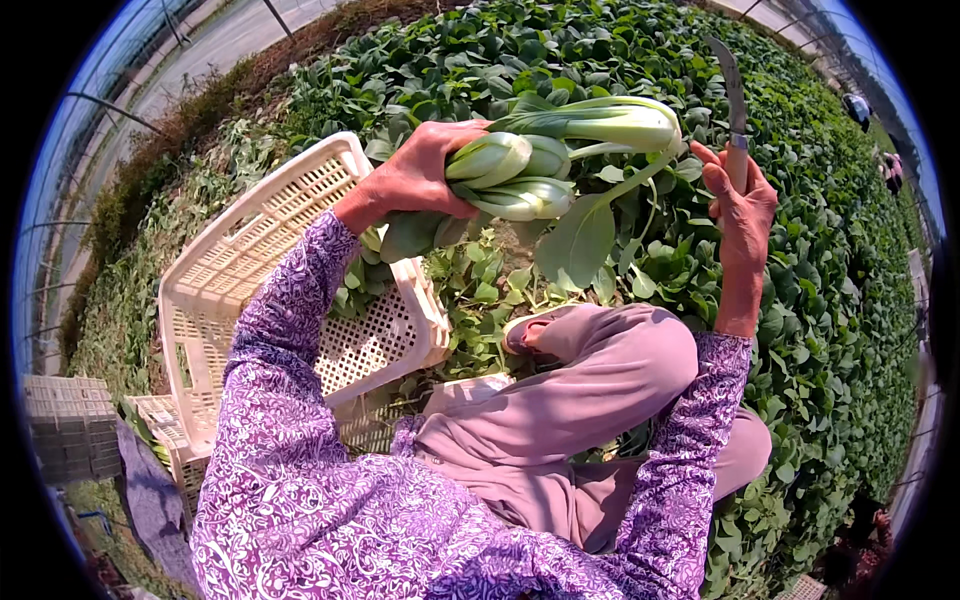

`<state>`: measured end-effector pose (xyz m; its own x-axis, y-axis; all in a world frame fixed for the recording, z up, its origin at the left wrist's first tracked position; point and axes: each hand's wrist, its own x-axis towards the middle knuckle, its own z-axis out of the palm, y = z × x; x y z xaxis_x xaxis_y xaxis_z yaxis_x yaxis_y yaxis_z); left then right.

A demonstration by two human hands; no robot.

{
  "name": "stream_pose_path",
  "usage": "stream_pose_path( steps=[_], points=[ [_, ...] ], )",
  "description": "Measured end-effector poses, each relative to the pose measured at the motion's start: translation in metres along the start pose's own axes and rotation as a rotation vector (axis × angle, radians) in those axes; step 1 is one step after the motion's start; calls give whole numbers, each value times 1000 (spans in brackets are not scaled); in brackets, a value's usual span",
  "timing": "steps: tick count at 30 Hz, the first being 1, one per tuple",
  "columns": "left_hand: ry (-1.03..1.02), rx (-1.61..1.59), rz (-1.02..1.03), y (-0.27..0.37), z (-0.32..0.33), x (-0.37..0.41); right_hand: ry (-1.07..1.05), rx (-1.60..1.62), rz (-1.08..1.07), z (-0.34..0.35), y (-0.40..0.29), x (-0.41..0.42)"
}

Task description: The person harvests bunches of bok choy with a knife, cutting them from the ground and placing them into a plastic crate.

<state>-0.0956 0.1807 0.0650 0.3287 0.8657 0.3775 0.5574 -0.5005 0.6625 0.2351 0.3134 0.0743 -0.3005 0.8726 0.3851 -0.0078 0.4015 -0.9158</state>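
Note:
My left hand [431, 161] grips a bunch of green-stemmed bok choy [525, 199], their pale bases turned to the right. Above the bunch, another bok choy [630, 124] lies sideways with its base towards my right hand. From that base, one outer leaf [581, 240] hangs bent downwards. My right hand [742, 199] is closed around the wooden handle of a curved harvesting knife [727, 82], its blade pointing up. The right fingertips are close to the bok choy base; whether they touch it I cannot tell.
A cream plastic crate [375, 352] stands at the left, with some greens inside. More crates [71, 427] are behind it. Dense leafy crop [825, 300] covers the ground ahead and right. My bent knee [660, 345] is below the hands. Two people [859, 109] are far off at right.

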Motion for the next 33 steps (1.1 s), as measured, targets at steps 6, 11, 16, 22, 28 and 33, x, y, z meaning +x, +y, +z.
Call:
stream_pose_path(
  steps=[6, 11, 16, 22, 28, 33],
  points=[
    [64, -667, 78, 23, 68, -1, -102, 489, -88, 19, -20, -14],
    [102, -921, 110, 35, 77, -14, -138, 371, -135, 17, -44, 2],
    [245, -853, -13, 20, 32, -68, -30, -65, -219, 59, -73, 7],
    [594, -962, -108, 39, 16, -78, -262, 181, -80, 164, -73, -12],
    [640, -1253, -412, 40, 23, -111, -349, 250, 85, 213, -75, -20],
    [604, -1381, -275, 35, 34, -118, -415, 240, 111, 217, -77, -24]
  ],
)
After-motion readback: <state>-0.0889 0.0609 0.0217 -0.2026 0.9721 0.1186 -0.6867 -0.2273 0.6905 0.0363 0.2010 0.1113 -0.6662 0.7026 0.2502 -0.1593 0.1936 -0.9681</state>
